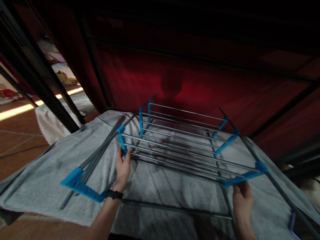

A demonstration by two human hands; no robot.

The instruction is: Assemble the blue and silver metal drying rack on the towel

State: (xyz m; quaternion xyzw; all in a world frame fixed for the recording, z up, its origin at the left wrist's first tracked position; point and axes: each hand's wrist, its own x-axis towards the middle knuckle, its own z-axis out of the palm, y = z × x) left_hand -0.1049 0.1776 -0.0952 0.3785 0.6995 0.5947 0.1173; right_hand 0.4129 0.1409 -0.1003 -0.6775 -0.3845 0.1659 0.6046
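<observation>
A partly built rack [175, 146] of grey metal tubes and blue plastic brackets lies across the grey cloth. My left hand [123, 168], a black band on its wrist, pinches the lower end of a left-side blue bracket [121, 138]. On the other side my right hand [242, 201] grips the matching right bracket [246, 178] from below, its fingertips partly hidden. Several crossbars run between these two brackets. Closer to me, another blue bracket [80, 185] on the left pole has no crossbars in it.
Several loose grey tubes [102, 155] lie on the cloth [47, 173] beside the left pole. A single tube [175, 209] crosses low in front of me. Red fabric [150, 76] on a dark metal frame stands behind the rack. Tiled floor [22, 140] shows at the left.
</observation>
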